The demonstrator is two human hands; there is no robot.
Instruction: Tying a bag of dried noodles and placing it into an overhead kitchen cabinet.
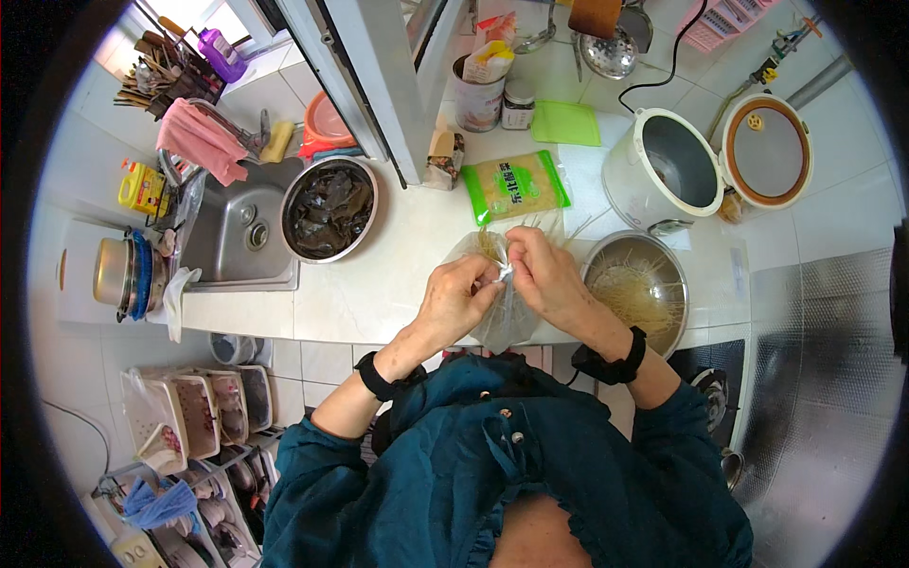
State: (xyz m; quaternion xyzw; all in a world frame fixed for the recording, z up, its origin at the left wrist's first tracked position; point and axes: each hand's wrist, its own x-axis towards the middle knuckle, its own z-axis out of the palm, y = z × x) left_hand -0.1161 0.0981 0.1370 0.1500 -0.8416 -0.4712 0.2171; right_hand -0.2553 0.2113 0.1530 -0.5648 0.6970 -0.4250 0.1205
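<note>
My left hand (461, 287) and my right hand (541, 268) meet over a clear plastic bag (508, 323) at the counter's front edge. Fingers of both hands pinch a white tie or twisted strip (504, 272) around the bag's gathered neck. Thin dry noodle strands stick out on the far side of the bag, partly covered by my hands. To the right, a steel bowl (683, 284) holds more pale dry noodles (632, 295). Just beyond my hands lies a sealed green-and-clear food packet (517, 186) bearing writing.
On the left, a basin (375, 213) of dark soaked food stands beside the steel sink (213, 241). An open rice cooker (625, 170), a tin (477, 99), a jar (518, 103) and a green board (566, 123) stand behind. A window frame (369, 78) juts over the counter.
</note>
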